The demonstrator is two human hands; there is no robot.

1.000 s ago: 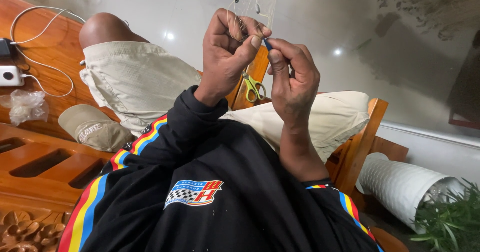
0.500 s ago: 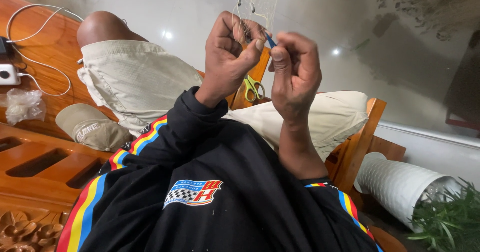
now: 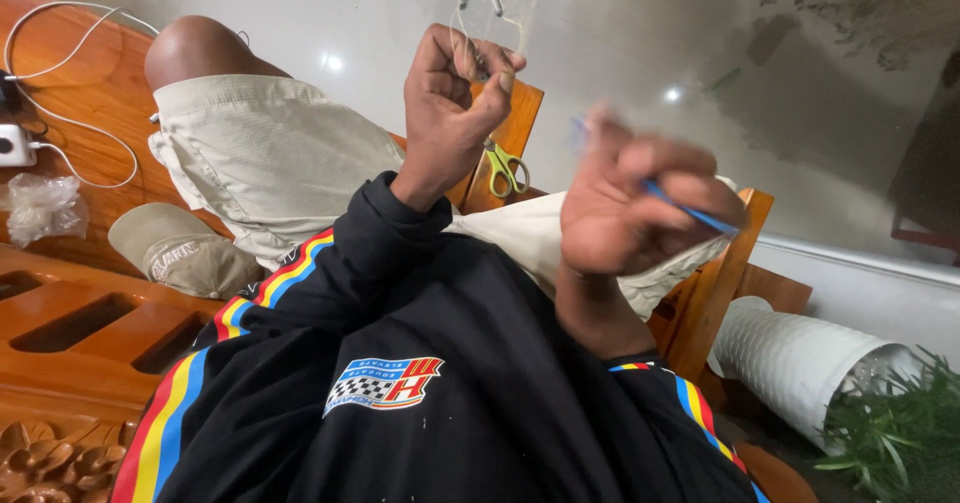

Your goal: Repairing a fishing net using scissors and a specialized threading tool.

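1. Head view, our hands: our left hand (image 3: 455,113) is raised and curled shut, fingertips pinching the fine pale netting (image 3: 490,3) that hangs above it; two small dark weights sit on the strands
2. Our right hand (image 3: 625,208) is blurred, closed around a thin blue tool (image 3: 690,208) whose end sticks out to the right; it is apart from the left hand and lower
3. Yellow-green scissors (image 3: 507,166) lie on the wooden seat edge just below the left hand, between the two wrists
4. We sit on a carved wooden bench (image 3: 90,323), its orange-brown slats and flower carving at the lower left; our knee (image 3: 195,48) in pale shorts rests across it
5. On the bench to the left lie a khaki cap (image 3: 175,253), a crumpled clear plastic bag (image 3: 40,208) and a white charger with its cable (image 3: 60,43) looping over the wood
6. The floor (image 3: 700,43) is glossy pale grey tile with light spots reflected on it
7. At the lower right a white ribbed pot (image 3: 800,358) lies on its side beside green leaves (image 3: 900,443)
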